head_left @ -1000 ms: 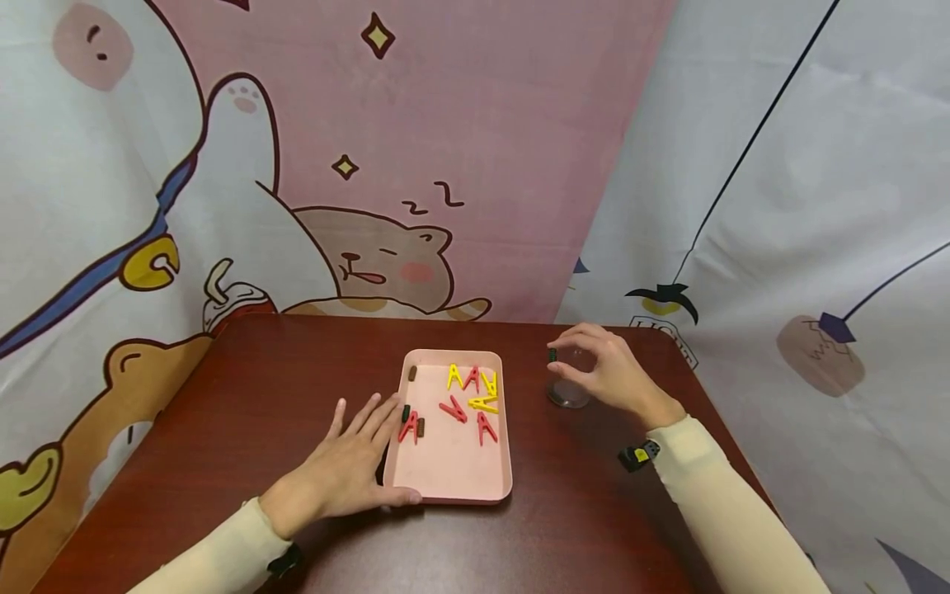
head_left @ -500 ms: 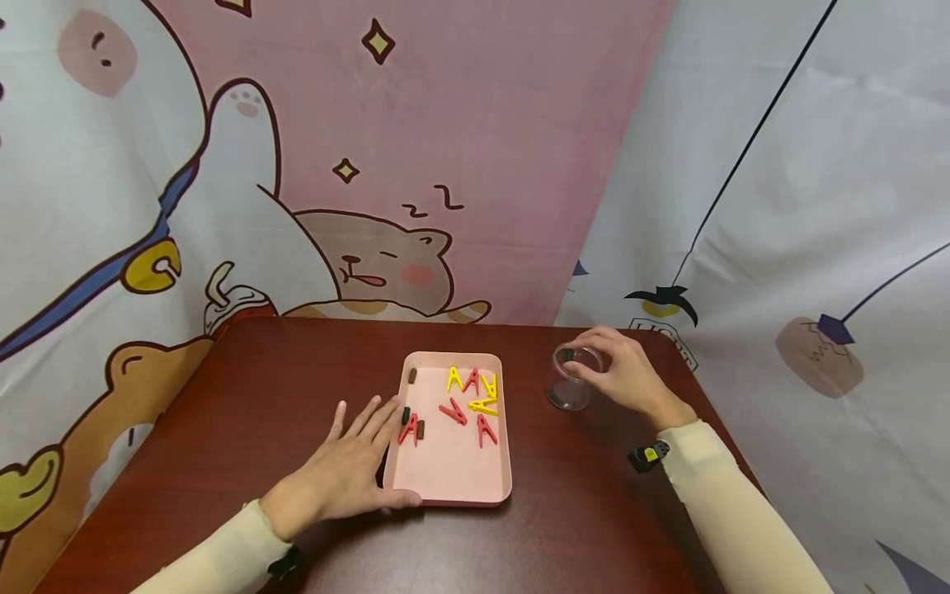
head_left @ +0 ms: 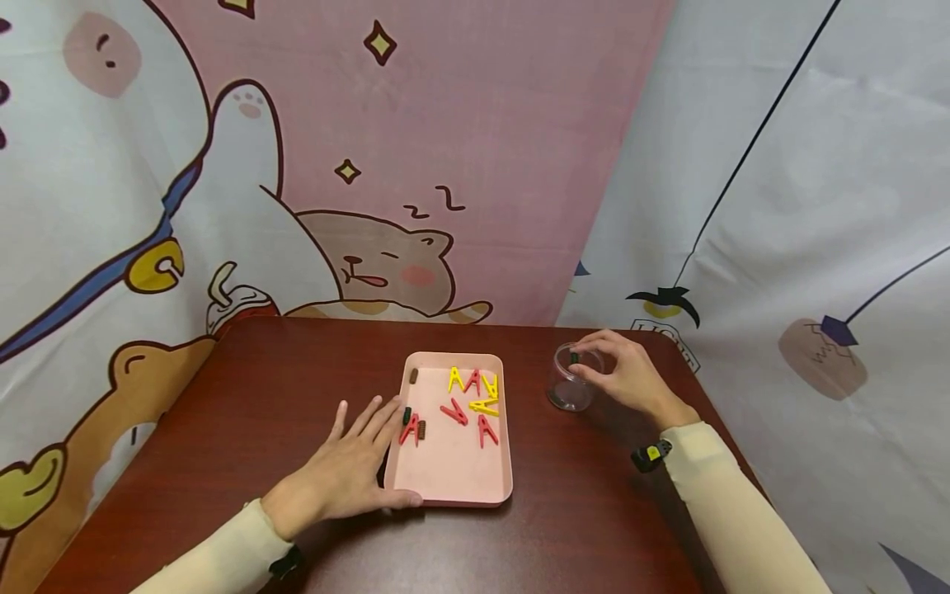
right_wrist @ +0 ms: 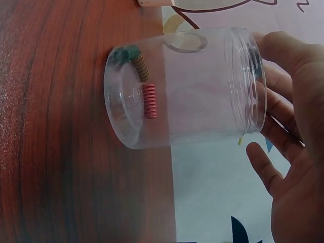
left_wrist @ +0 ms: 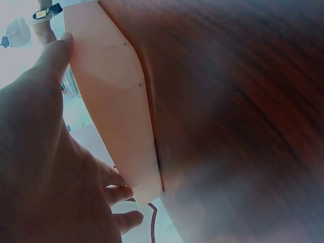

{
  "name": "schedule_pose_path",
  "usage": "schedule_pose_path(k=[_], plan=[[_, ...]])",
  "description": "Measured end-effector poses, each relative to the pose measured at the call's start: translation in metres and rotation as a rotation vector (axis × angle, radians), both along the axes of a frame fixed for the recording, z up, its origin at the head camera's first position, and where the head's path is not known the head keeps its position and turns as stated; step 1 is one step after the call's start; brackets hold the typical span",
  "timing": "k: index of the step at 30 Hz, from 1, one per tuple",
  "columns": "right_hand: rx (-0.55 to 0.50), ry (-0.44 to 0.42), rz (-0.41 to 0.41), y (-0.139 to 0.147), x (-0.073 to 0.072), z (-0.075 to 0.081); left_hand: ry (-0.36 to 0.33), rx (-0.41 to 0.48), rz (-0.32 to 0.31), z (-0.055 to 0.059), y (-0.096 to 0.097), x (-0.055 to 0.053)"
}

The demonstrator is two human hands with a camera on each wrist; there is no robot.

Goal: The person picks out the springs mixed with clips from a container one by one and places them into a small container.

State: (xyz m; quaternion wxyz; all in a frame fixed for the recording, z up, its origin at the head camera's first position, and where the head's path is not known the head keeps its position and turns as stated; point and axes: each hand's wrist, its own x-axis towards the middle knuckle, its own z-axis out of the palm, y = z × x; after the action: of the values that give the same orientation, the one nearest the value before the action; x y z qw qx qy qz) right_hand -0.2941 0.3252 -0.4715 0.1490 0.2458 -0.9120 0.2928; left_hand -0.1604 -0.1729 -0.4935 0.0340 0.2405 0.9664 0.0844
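My right hand (head_left: 627, 375) pinches a small dark green spring (head_left: 574, 358) between thumb and fingertips at the mouth of a clear jar (head_left: 570, 398). In the right wrist view a red spring (right_wrist: 150, 101), a brown spring (right_wrist: 142, 68) and a green spring (right_wrist: 132, 52) lie at the jar's bottom. My left hand (head_left: 345, 470) rests with spread, straight fingers along the left side of a pink tray (head_left: 453, 488). Inside the tray are brown springs (head_left: 413, 376), a green spring (head_left: 406, 415), and several red clothespins (head_left: 486, 430) and yellow clothespins (head_left: 484, 407).
The tray and jar stand on a dark reddish-brown table (head_left: 297, 363), the jar to the tray's right. A cartoon-printed curtain (head_left: 505, 165) hangs behind the table's back edge and along its sides.
My right hand has moved slightly right with the green spring, from the jar's left side to over its mouth. The left hand and the tray have stayed in place.
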Motion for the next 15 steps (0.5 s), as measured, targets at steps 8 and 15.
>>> schedule_pose_path(k=[8,15], plan=[[-0.002,-0.036,-0.031,0.0003,-0.0025,0.0013,-0.006,0.006,-0.003,0.0017,-0.0002,-0.0001],[0.005,-0.055,-0.047,0.0002,-0.0031,0.0023,-0.007,0.007,-0.003,0.0019,0.0000,-0.0002]])
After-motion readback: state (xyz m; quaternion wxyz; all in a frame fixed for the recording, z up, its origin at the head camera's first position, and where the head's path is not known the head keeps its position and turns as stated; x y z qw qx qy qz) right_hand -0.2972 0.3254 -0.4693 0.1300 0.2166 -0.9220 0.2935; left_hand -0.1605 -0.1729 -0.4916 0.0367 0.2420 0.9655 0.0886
